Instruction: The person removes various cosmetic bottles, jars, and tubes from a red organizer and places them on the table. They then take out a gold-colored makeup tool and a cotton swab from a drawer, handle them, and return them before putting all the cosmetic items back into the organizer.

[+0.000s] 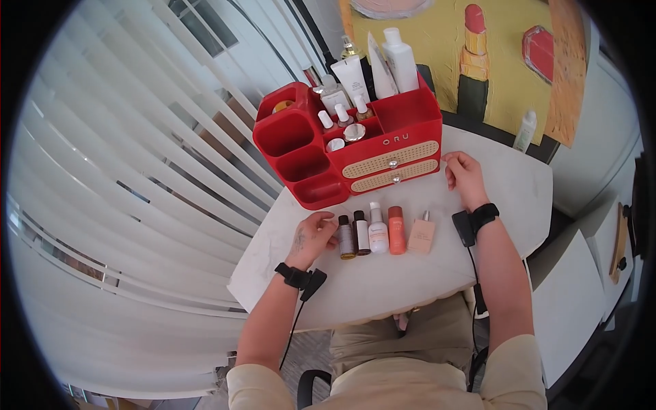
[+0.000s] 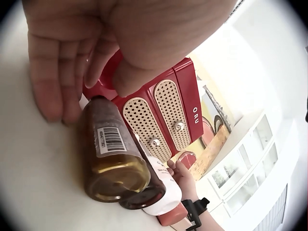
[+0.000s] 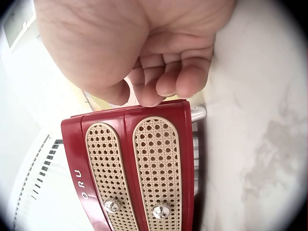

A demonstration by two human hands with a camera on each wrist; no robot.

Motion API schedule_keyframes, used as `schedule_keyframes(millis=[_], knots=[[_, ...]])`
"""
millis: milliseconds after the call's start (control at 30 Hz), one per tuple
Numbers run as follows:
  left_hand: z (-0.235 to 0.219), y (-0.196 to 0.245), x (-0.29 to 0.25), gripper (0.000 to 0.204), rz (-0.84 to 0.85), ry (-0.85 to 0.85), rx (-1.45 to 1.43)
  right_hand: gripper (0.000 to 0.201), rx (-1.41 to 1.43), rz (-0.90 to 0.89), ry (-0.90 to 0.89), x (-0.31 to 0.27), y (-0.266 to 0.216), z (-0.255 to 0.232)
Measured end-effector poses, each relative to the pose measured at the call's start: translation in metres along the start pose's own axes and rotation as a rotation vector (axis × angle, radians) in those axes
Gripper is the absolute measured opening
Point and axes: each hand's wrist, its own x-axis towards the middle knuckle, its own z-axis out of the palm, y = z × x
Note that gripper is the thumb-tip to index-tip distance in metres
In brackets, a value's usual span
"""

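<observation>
My left hand (image 1: pixel 311 238) is beside a row of bottles, its fingers loosely bent right at the dark cap of an amber bottle (image 1: pixel 347 238) with a barcode label (image 2: pixel 111 140). To the right of that bottle stand a dark brown bottle (image 1: pixel 361 233), a white bottle (image 1: pixel 377 231), a coral bottle (image 1: pixel 397 231) and a peach square bottle (image 1: pixel 421 234). My right hand (image 1: pixel 465 179) holds nothing, its fingers loosely curled by the right side of a red organizer (image 1: pixel 294 171). Two woven-front drawers (image 3: pixel 158 163) with round knobs face me, both closed.
White tubes and bottles (image 1: pixel 400 61) fill the organizer's back; small bottles stand in front of them. A white tube (image 1: pixel 525 131) stands at the table's far right. White blinds (image 1: pixel 137 205) hang at left, and a painted lipstick picture (image 1: pixel 506 61) is behind the marble table (image 1: pixel 307 287).
</observation>
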Motion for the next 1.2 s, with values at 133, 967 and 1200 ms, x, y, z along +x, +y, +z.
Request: schedule_keyframes(millis=[133,967,1200], knots=[[-0.002,-0.004,-0.003,0.036,0.028,0.004,0.049,0.019,0.026,-0.009,0.017,-0.002,-0.003,0.000],[-0.041,0.178,0.071,0.018,1.135,0.426,1.045,0.035,-0.961,-0.926,0.006,0.022,-0.150,0.144],[-0.032,0.177,0.085,0.026,0.921,0.330,1.267,0.036,-1.157,-0.789,-0.239,0.053,-0.142,0.166]])
